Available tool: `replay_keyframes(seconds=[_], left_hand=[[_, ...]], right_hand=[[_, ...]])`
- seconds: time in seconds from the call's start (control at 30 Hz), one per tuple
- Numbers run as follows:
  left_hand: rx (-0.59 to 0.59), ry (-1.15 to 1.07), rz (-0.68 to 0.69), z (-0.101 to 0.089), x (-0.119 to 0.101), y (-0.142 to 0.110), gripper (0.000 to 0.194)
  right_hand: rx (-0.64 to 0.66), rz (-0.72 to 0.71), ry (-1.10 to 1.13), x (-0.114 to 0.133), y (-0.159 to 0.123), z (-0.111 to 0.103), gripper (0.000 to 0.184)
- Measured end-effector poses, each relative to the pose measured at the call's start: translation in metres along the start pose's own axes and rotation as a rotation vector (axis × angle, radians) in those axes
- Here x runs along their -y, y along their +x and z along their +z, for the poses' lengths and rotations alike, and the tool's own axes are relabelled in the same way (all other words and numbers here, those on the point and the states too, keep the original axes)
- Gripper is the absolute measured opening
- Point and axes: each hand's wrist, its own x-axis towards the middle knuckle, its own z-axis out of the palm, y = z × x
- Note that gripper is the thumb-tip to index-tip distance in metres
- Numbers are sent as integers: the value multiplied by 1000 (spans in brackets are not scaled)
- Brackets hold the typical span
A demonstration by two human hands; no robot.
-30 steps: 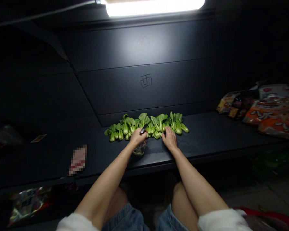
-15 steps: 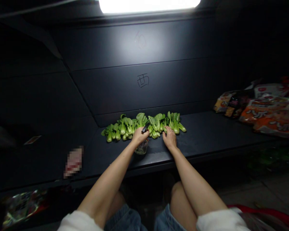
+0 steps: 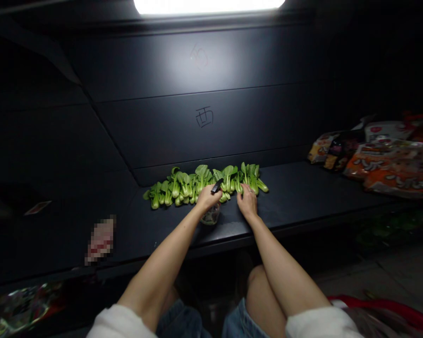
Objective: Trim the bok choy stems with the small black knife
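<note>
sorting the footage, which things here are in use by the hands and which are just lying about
In use: left hand gripping a small dark tool; right hand on the bok choy; clear container.
Lying about: snack packets; card.

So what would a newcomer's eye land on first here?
The row of bright green bok choy on the dark shelf, lit by the lamp overhead. Both hands are at it: the left hand grips a small dark tool, the right hand rests on the greens.

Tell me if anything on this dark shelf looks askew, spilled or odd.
Nothing stands out. The bok choy lies in a tidy row, the left hand grips a small dark tool, and the right hand rests on the greens.
</note>
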Motion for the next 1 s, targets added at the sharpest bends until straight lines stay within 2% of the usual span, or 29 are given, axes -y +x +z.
replay_keyframes(seconds=[0.27,0.67,1.0], left_hand=[[2,23,56,4,-10,2,21],[82,88,54,17,-31,9,17],[89,104,62,20,-34,11,18]], right_hand=[[32,43,-38,-2,1,-5,47],[-36,76,-10,-5,0,-6,50],[-53,99,-34,-9,-1,-4,53]])
